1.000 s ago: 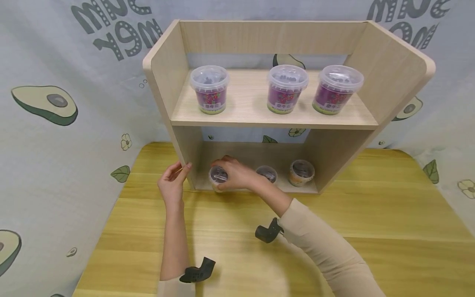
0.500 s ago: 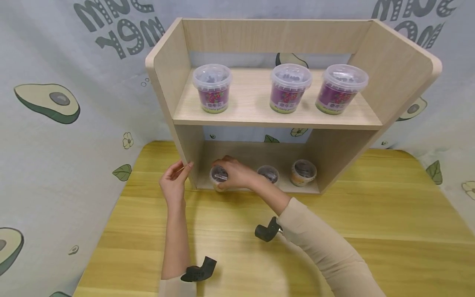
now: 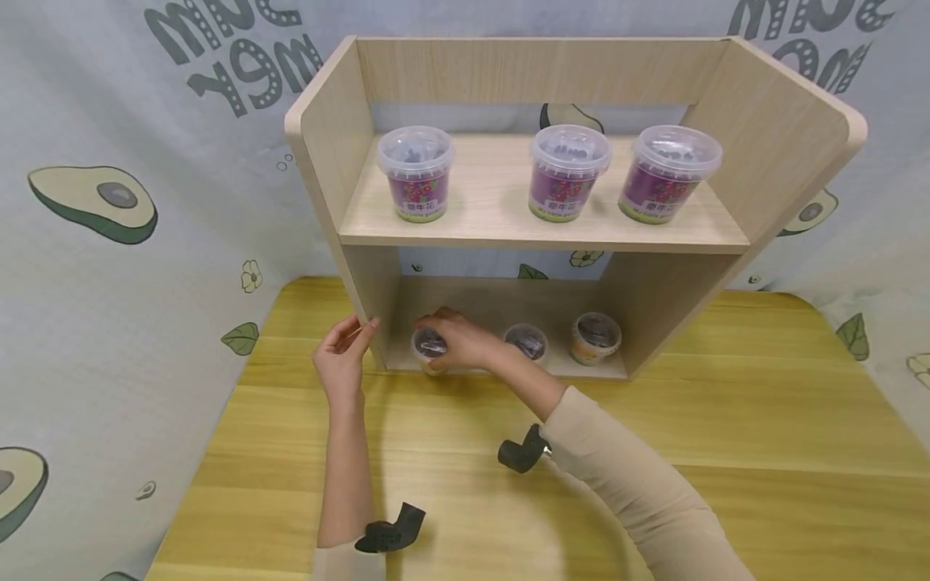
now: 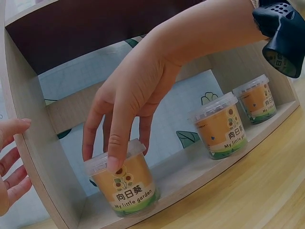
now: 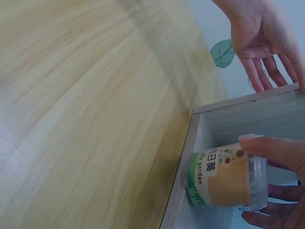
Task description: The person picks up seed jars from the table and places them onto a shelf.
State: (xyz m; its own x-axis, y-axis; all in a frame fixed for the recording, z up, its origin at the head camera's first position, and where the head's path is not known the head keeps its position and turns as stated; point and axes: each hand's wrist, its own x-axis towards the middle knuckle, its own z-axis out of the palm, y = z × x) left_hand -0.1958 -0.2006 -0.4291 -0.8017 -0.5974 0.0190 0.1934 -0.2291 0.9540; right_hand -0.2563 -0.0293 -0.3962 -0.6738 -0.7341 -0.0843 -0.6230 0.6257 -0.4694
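My right hand grips the rim of an orange-labelled plastic tub, thumb at the front and fingers behind. This clear-lidded tub stands upright on the lower board at the left end of a pale wooden shelf unit. Two matching tubs are to its right: a middle tub, partly behind the right wrist in the head view, and a right-end tub. My left hand touches the unit's left side panel; the thumb is at its front edge and the fingers are on the outer side.
On the upper board stand three purple-labelled lidded tubs: a left one, a middle one and a right one. The unit rests on a yellow wooden table. A patterned cloth hangs behind and at the sides.
Both hands keep their places on the tub and the side panel. Only the head view has shifted slightly; the tubs stand where they were.
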